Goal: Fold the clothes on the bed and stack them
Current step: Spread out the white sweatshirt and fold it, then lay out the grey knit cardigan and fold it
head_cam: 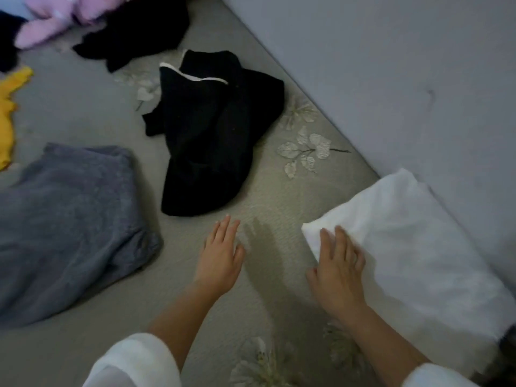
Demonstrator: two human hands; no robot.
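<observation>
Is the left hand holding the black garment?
No, the left hand is open over the bedspread, short of the black garment.

White garment [405, 247]: folded flat, right. Black garment with white trim [212, 141]: crumpled, centre. Grey fleece garment [64, 227]: rumpled, left. Yellow garment [7, 115], pink garment [50, 18], second black garment [139, 32]: unfolded, far left.

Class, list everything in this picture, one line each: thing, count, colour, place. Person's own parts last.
folded cloth: one, white, right, by wall
trimmed garment: one, black, centre
fleece garment: one, grey, left
yellow garment: one, yellow, left edge
pink garment: one, pink, top left
crumpled garment: one, black, top
bedspread: one, grey-beige floral, underneath
wall: one, grey, right
left hand: one, open, over bedspread
right hand: one, flat on folded cloth
</observation>
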